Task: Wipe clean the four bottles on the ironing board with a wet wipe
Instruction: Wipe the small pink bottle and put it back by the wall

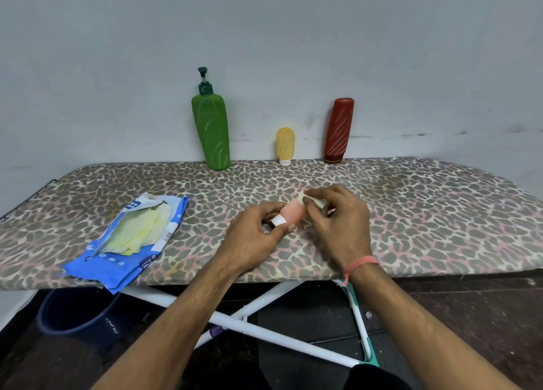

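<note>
A small pink bottle (292,213) with a white cap lies sideways over the middle of the leopard-print ironing board (426,219). My left hand (254,237) grips it at the cap end. My right hand (340,216) presses a pale wet wipe (311,198) against the bottle's far end. Along the wall stand a tall green pump bottle (212,128), a small yellow bottle (285,144) and a dark red bottle (339,129), all marked with light streaks.
A blue wet-wipe pack (129,242) lies open at the board's front left, partly over the edge. Under the board are white crossed legs (264,328) and a dark blue bucket (76,310) on the floor. The wall runs right behind the bottles.
</note>
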